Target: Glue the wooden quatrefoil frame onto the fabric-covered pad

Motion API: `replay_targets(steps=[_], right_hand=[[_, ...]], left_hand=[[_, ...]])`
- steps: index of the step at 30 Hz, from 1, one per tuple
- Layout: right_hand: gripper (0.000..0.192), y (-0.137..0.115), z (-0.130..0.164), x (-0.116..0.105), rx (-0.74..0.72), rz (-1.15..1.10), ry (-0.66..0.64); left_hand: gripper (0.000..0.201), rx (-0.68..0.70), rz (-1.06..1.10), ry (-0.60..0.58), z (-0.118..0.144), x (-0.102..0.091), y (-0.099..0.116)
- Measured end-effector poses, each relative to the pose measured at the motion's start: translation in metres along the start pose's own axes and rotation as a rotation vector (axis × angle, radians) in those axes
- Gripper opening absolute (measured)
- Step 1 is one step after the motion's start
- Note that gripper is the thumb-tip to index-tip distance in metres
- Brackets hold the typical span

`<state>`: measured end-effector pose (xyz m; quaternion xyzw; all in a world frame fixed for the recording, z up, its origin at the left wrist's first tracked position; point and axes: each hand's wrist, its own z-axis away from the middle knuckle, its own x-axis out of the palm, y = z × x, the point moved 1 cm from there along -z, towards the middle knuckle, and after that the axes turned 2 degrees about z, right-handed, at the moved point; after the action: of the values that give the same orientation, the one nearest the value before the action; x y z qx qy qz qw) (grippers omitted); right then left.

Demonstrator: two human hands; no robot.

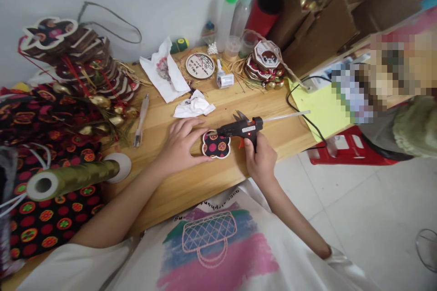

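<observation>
My right hand (pixel 260 160) grips a black hot glue gun (pixel 240 129) with a clear glue stick out the back, its nozzle touching the top edge of a small flower-shaped piece covered in black fabric with red and yellow dots (pixel 216 145). My left hand (pixel 180 145) lies flat on the wooden table (pixel 191 182), fingers pressing the left side of that piece to hold it down.
A green ribbon roll (pixel 73 178) and dotted fabric (pixel 41 218) lie at left, stacked ornaments (pixel 68 61) behind. A pen (pixel 141 120), crumpled tissue (pixel 193 104), round disc (pixel 200 65), glue bottles (pixel 228 9), ornament pile (pixel 265 64), yellow paper (pixel 316 109) and red stool (pixel 341 150) surround.
</observation>
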<state>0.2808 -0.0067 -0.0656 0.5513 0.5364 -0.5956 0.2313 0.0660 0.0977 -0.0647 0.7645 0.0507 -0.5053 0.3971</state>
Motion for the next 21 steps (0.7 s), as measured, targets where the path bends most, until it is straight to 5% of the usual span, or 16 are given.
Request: replay_targets(steps=[21], right_hand=[[0.072,0.0003,0.0022,0.009,0.009,0.035,0.037]], left_hand=[[0.069,0.009,0.004,0.013,-0.0016,0.0016,-0.0038]])
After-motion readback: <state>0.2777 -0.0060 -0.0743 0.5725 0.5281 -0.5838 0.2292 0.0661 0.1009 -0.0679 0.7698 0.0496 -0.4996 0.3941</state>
